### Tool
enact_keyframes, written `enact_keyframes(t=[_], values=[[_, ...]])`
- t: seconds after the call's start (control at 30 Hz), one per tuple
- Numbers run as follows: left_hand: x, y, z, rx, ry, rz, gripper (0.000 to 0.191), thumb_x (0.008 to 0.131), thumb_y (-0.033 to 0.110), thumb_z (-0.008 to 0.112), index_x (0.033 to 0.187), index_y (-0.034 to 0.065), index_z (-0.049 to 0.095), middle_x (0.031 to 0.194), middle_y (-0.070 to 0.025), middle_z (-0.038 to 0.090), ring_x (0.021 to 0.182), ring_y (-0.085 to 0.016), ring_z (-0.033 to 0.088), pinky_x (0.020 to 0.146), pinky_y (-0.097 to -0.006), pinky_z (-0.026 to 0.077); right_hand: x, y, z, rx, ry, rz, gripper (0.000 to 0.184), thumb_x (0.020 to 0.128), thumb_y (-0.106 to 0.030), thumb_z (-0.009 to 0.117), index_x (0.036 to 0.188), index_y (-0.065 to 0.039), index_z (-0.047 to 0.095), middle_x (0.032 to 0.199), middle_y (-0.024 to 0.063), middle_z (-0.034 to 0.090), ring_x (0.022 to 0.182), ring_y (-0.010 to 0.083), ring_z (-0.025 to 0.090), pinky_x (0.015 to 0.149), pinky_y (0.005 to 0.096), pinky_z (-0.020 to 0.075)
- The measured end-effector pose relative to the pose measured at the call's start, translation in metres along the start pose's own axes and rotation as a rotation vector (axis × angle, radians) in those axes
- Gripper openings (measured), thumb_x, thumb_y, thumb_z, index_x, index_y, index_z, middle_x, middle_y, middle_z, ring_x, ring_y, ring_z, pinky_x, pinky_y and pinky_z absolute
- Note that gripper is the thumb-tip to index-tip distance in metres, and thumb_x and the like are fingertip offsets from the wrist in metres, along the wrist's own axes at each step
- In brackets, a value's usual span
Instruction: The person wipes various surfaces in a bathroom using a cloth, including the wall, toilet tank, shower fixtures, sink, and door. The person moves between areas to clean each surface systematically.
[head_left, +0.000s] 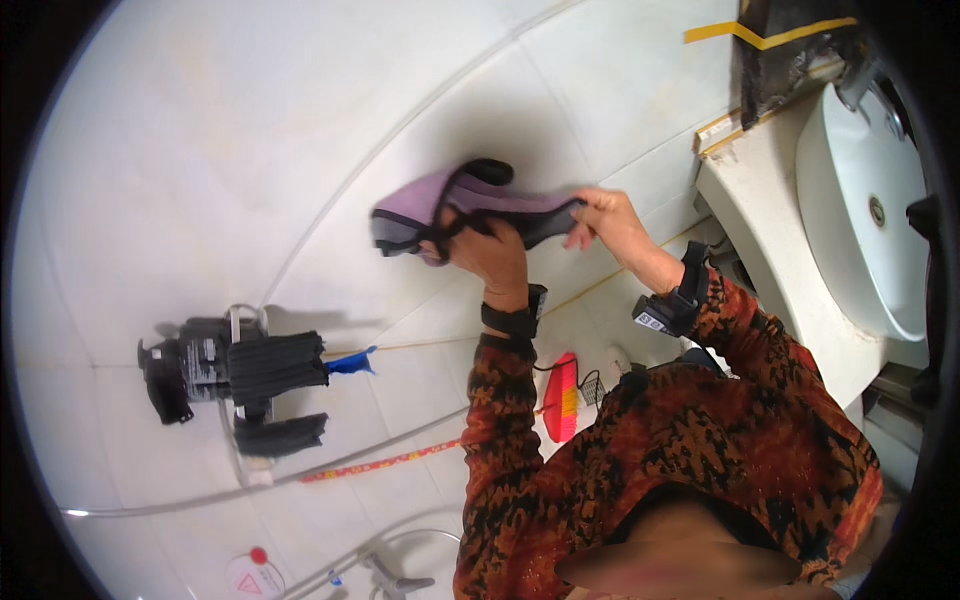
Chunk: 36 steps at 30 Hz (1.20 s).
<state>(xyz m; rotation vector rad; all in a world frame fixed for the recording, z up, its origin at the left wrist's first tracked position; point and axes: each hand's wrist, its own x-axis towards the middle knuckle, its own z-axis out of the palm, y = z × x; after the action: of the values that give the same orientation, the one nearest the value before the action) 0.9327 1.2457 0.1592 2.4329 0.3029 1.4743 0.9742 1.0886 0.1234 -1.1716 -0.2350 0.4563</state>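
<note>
A purple and grey cloth garment with black edging (420, 199), possibly underwear, is stretched between my two hands in front of the white wall. My left hand (491, 251) grips its middle, with the fingers partly behind the black trim. At its right end my right hand (606, 217) pinches the edge between thumb and fingers. Black bands with small devices sit on both wrists. Black ribbed cloths (277, 364) and a blue piece of cloth (351, 362) hang at a metal rack on the left.
A white basin (847, 217) sits on a pale counter (795, 247) at the right. A red broom head (559, 397) is low behind my left forearm, beside a patterned red pole (382, 461). A shower mixer tap (390, 577) shows at the bottom.
</note>
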Motion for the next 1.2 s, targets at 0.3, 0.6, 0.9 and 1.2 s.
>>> enact_keyframes(t=[0.3, 0.6, 0.9, 1.2], values=[[0.134, 0.132, 0.037, 0.269, 0.254, 0.433, 0.050, 0.074, 0.024, 0.060, 0.123, 0.0204, 0.053, 0.137, -0.0149, 0.040, 0.133, -0.042, 0.024, 0.088, -0.0715, 0.024, 0.015, -0.113, -0.034, 0.127, 0.152, -0.558, 0.013, 0.089, -0.006, 0.051, 0.090, 0.003, 0.060, 0.077, 0.0085, 0.065, 0.066, 0.0144, 0.064, 0.061, 0.0247, 0.0494], [-0.021, 0.100, 0.129, 0.081, -0.157, 0.747, 0.008, 0.076, 0.012, 0.059, 0.078, 0.0186, 0.061, 0.102, 0.0008, 0.059, 0.113, -0.029, 0.053, 0.087, -0.0594, 0.028, 0.005, 0.041, -0.107, 0.022, 0.330, 0.144, 0.018, 0.086, -0.016, 0.056, 0.086, 0.002, 0.061, 0.073, 0.0074, 0.063, 0.053, 0.0159, 0.060, 0.051, 0.0268, 0.0485], [-0.045, 0.105, 0.148, -0.205, -0.228, 0.652, 0.014, 0.072, 0.009, 0.061, 0.081, 0.0201, 0.063, 0.094, 0.0040, 0.060, 0.101, -0.025, 0.056, 0.090, -0.0547, 0.027, -0.001, 0.005, -0.140, 0.201, 0.506, -0.025, 0.016, 0.088, -0.015, 0.057, 0.088, -0.001, 0.063, 0.072, 0.0050, 0.062, 0.054, 0.0155, 0.062, 0.052, 0.0252, 0.0491], [0.052, 0.162, 0.143, -0.093, 0.041, 0.682, 0.022, 0.073, 0.019, 0.060, 0.095, 0.0226, 0.062, 0.107, 0.0036, 0.054, 0.114, -0.021, 0.047, 0.085, -0.0540, 0.028, 0.028, -0.064, -0.129, 0.019, 0.537, -0.507, 0.016, 0.089, -0.013, 0.054, 0.089, 0.002, 0.061, 0.078, 0.0054, 0.064, 0.066, 0.0123, 0.061, 0.064, 0.0244, 0.0486]])
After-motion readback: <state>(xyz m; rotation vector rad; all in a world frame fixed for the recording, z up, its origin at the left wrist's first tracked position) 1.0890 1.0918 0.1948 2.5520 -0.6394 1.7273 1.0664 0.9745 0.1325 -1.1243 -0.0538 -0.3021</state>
